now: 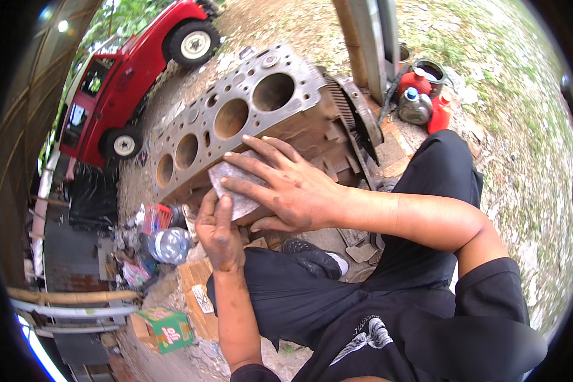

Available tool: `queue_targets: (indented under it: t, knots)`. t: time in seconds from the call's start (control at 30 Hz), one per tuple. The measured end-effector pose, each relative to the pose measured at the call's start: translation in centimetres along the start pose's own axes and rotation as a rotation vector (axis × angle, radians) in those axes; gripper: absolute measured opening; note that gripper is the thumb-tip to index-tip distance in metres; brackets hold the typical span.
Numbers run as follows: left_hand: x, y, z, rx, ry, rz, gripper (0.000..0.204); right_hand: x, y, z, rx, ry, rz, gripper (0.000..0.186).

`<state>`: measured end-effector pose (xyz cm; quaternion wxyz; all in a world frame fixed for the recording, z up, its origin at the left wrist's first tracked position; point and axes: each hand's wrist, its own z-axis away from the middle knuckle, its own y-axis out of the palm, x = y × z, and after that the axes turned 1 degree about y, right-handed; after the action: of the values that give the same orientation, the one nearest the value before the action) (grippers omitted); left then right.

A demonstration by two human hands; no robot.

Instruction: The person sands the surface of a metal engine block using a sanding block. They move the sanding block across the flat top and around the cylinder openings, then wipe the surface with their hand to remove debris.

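A bare metal engine block stands before me, its machined top face showing a row of several round cylinder bores. Against its near upper edge rests a folded grey sheet, sandpaper or coarse cloth; I cannot tell which. My right hand lies across this sheet with fingers spread and stretched toward the block's top face, thumb apart below. At the sheet's left edge, my left hand pinches it between thumb and fingers. The hands partly hide the sheet and the block's near side. Both hands are smudged with dark grime.
A toothed flywheel sits at the block's right end. Beyond it are a post, a grey jug and a red bottle. To the left are a large clear bottle, a green carton and a red off-road vehicle.
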<state>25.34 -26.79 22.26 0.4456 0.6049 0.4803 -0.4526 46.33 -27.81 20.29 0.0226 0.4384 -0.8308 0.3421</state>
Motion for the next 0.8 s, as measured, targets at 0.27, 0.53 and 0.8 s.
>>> queue_targets:
  t: [0.27,0.53,0.8]
  knots:
    - [-7.1,9.6,-6.6,0.376,0.377,-0.233,0.057,-3.6,-14.4,-7.7,-0.462,0.078,-0.118,0.031]
    - [-3.9,13.2,-11.9,0.279,0.413,-1.201,0.052,-13.0,-11.4,-0.7,-0.569,0.781,-0.296,0.038]
    - [0.4,12.6,-11.2,0.235,0.711,-1.312,0.04,-11.8,-9.4,2.0,-0.371,0.602,0.158,0.041]
